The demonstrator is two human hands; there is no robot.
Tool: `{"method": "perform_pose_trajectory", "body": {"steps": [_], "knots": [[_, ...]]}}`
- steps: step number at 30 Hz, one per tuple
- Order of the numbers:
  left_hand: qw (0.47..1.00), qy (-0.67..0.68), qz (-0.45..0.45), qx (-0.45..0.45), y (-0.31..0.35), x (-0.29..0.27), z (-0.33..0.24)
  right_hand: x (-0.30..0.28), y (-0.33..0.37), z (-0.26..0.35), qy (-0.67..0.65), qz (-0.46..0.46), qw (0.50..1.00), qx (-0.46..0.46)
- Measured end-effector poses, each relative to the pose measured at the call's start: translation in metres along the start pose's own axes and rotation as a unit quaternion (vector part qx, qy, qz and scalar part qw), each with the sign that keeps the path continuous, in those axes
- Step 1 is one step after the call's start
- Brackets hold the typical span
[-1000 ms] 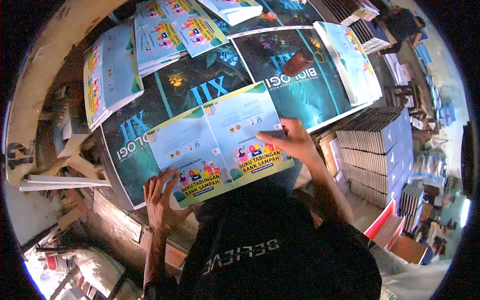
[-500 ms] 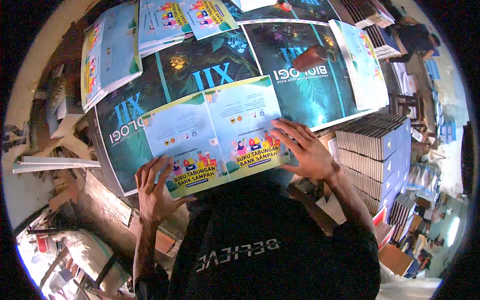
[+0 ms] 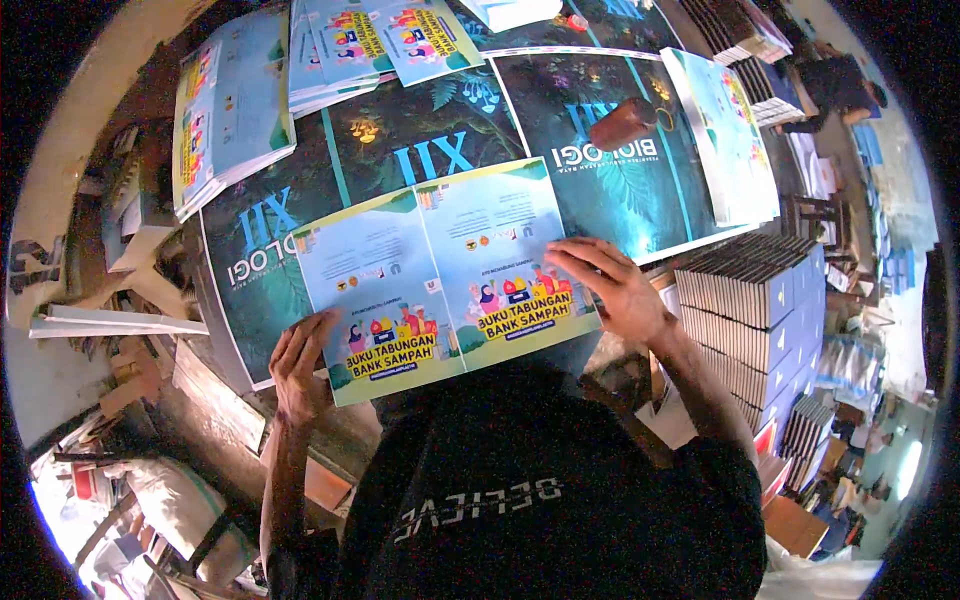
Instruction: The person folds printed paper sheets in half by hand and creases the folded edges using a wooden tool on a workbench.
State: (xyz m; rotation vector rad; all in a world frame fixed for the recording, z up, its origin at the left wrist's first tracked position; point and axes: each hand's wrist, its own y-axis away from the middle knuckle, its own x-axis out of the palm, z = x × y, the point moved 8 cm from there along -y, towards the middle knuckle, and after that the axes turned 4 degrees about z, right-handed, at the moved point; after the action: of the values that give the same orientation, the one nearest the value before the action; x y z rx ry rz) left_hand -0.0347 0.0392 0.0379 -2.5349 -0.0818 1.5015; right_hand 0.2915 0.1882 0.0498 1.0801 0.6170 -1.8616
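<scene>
A light-blue printed cover sheet (image 3: 440,275), with two matching colourful panels side by side, is stretched between my hands at the near edge of the table. At its left edge my left hand (image 3: 303,368) is closed, the fingers curled over the margin. My right hand (image 3: 622,295) grips the right edge, fingers on top and the thumb hidden beneath. The sheet's far part overlaps large dark teal printed sheets (image 3: 385,115) that cover the tabletop. Its near edge reaches over my dark shirt.
Light-blue printed stacks lie at the far left (image 3: 240,110), back middle (image 3: 345,45) and right (image 3: 722,140). A reddish-brown object (image 3: 622,122) rests on the teal sheets. Tall stacks of bound books (image 3: 745,310) stand right of the table. Another person (image 3: 835,90) is at the far right.
The left fingers have drawn together at the sheet's edge. The right hand and the sheet have shifted slightly to the right. Both hands stay on it.
</scene>
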Motion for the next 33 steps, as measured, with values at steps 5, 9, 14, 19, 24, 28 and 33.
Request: {"method": "perform_pose_trajectory", "body": {"steps": [5,9,14,19,24,28,33], "knots": [[0.997,-0.006,-0.076,-0.01,-0.007,-0.002,0.002,0.007,-0.003,-0.008,-0.031,-0.06,0.998,-0.004],[0.993,0.031,-0.113,0.016,-0.007,-0.003,0.008,0.0,-0.006,-0.012,-0.053,-0.174,0.983,-0.015],[0.99,0.076,-0.12,-0.022,-0.013,-0.006,0.009,-0.012,-0.016,-0.019,-0.114,-0.186,0.975,0.045],[0.984,0.103,-0.093,-0.113,-0.026,-0.001,0.02,-0.022,-0.033,-0.022,-0.049,-0.168,0.98,0.096],[0.982,0.047,-0.07,-0.171,-0.056,-0.016,0.015,-0.027,-0.06,-0.036,-0.002,-0.09,0.971,0.22],[0.968,0.041,0.023,-0.246,-0.075,-0.009,0.03,-0.029,-0.078,-0.042,0.03,-0.034,0.962,0.269],[0.933,0.027,0.136,-0.331,-0.088,-0.007,0.019,-0.019,-0.09,-0.053,0.048,0.06,0.947,0.311]]}}
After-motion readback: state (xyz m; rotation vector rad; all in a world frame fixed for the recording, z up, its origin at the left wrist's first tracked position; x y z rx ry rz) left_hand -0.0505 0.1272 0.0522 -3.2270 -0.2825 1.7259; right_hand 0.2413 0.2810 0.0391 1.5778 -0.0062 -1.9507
